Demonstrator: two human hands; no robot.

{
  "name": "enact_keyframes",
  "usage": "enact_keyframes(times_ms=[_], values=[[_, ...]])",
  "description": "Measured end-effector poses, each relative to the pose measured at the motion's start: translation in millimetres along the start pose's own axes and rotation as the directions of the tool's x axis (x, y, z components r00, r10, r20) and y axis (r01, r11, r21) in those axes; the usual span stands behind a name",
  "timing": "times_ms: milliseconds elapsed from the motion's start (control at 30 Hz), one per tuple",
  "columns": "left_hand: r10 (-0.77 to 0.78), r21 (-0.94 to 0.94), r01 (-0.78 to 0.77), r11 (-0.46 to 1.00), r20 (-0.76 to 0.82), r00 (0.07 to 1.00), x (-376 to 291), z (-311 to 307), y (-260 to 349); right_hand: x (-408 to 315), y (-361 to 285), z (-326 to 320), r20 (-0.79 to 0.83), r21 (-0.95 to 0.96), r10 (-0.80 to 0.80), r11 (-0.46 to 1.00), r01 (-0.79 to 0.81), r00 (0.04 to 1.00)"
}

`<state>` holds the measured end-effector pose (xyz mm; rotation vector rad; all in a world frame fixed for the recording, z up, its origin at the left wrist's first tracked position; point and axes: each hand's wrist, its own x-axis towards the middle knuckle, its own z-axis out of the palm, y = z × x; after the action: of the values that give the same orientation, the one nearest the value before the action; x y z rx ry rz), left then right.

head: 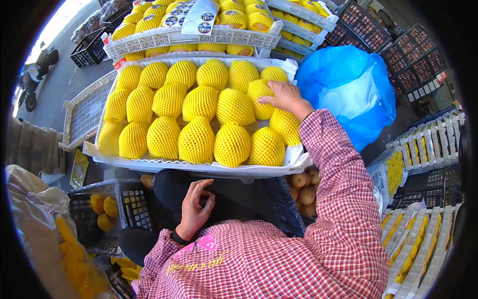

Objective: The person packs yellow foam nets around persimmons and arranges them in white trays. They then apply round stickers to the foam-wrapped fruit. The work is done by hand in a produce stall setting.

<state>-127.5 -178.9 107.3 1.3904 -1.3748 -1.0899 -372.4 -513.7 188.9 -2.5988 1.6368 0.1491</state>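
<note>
My right hand (285, 96) has its fingers on a round fruit in a yellow foam net (260, 98) at the right side of a white plastic crate (231, 170). Rows of netted fruits fill most of this crate, among them a pointed-topped one (196, 142) in the front row. Against the crate's right wall, just below my right hand, another netted fruit (284, 127) lies tilted. My left hand (196, 207) hangs over my lap in front of the crate, fingers curled loosely, holding nothing.
Behind stands another white crate (190, 40) of netted fruits, with sticker sheets (198, 17) on top. A blue plastic bag (345, 89) is at the right. Bare brownish fruits (307, 194) lie below the crate's right corner. A black crate (108, 224) with netted fruits sits lower left.
</note>
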Motion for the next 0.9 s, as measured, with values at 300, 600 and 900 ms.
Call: enact_keyframes(times_ms=[300,600,900], values=[[0.089,0.153,-0.077,0.985,-0.069,0.994,3.6,10.6,-11.6,-26.9,-44.2,-0.3,-0.064,-0.063,-0.289,0.956,0.285,0.955],[0.391,0.285,-0.269,0.92,-0.705,0.592,-16.1,-32.0,20.0,-171.1,-152.6,-162.1,-0.619,0.626,-0.785,-0.464,0.627,0.036],[0.313,0.117,-0.317,0.941,-0.652,0.69,28.8,-63.8,17.0,98.5,-100.2,-99.9,-0.323,0.932,0.065,0.195,0.305,0.944]])
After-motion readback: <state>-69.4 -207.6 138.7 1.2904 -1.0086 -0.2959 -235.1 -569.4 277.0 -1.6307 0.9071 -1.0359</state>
